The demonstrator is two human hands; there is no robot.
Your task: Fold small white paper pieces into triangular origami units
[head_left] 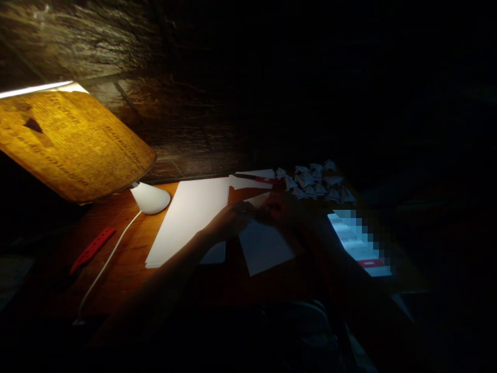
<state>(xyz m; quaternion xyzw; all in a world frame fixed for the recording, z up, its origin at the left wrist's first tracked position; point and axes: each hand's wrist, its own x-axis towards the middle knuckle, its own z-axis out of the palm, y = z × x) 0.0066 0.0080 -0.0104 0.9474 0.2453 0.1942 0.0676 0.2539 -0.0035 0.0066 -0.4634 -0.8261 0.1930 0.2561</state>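
A white sheet of paper (pixel 266 246) lies at an angle on the wooden desk, below my two hands. My left hand (pixel 235 215) comes in from the lower left, its fingers curled at the far part of the sheet. Facing it, my right hand (pixel 277 208) has bent fingers on the same part of the paper. The two hands nearly meet there. Deep shadow hides the fingertips and the exact grip. A stack of white paper (pixel 190 217) lies just left of the sheet, partly behind my left forearm.
A lamp (pixel 149 199) with a printed shade stands at the left, its white cord (pixel 111 259) running forward. Left of the cord lies a red-handled tool (pixel 92 249). Several folded paper pieces (pixel 310 181) and a red-and-black tool (pixel 266 180) are at the back. A lit screen (pixel 355 243) is at right.
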